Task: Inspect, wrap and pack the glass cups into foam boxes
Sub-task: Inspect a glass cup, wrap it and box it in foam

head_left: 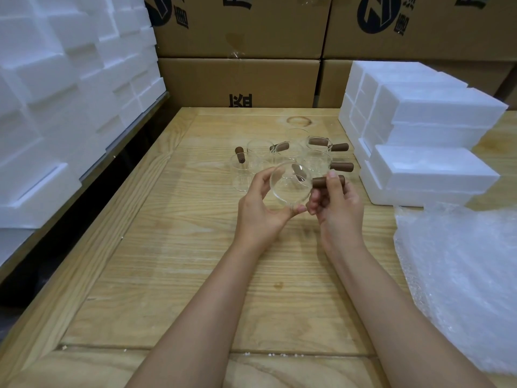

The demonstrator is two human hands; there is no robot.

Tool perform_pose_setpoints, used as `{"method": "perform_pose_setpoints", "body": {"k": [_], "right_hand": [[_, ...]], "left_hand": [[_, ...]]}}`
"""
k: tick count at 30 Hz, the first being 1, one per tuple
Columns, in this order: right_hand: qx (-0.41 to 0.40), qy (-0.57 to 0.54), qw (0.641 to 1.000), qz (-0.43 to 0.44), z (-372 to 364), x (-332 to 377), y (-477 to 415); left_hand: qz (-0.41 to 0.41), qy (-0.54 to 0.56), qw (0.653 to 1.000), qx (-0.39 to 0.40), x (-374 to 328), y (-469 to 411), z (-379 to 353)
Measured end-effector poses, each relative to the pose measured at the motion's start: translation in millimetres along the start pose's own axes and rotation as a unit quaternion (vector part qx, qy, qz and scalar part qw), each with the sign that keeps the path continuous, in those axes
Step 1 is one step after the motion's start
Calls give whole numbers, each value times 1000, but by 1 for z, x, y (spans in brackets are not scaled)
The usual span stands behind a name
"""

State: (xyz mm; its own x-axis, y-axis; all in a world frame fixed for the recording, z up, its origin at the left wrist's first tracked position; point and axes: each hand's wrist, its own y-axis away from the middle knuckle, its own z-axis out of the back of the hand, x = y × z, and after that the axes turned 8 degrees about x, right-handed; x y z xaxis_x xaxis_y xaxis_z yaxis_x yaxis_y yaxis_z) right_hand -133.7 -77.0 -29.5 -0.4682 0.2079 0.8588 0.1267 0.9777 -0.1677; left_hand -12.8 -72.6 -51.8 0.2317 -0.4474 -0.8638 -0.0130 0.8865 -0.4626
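I hold one clear glass cup (pixel 289 183) with a brown wooden handle above the middle of the wooden table (pixel 173 247), its mouth tilted toward me. My left hand (pixel 258 208) cups the glass body from the left and below. My right hand (pixel 337 207) grips the brown handle, thumb on top. Behind it several more glass cups (pixel 313 152) with brown handles stand grouped on the table. White foam boxes (pixel 428 169) are stacked at the right, beyond my right hand.
Bubble wrap (pixel 461 275) lies heaped on the table's right side. A tall pile of foam pieces (pixel 64 102) fills the left. Stacked cardboard cartons (pixel 240 79) form a wall behind the table. A dark gap runs along the table's left edge.
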Motion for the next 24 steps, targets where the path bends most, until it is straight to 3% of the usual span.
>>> {"method": "perform_pose_setpoints", "body": {"k": [10, 15, 19, 24], "right_hand": [[-10, -49, 997, -52, 1, -4, -1], [-10, -29, 998, -51, 0, -4, 0], [-1, 116, 993, 6, 1, -5, 4], [-20, 307, 950, 60, 12, -5, 7]], "left_hand": [[-37, -89, 995, -12, 3, 1, -1], [-28, -80, 996, -10, 2, 1, 0], [28, -59, 998, -1, -1, 1, 3], [93, -67, 992, 43, -4, 3, 6]]}}
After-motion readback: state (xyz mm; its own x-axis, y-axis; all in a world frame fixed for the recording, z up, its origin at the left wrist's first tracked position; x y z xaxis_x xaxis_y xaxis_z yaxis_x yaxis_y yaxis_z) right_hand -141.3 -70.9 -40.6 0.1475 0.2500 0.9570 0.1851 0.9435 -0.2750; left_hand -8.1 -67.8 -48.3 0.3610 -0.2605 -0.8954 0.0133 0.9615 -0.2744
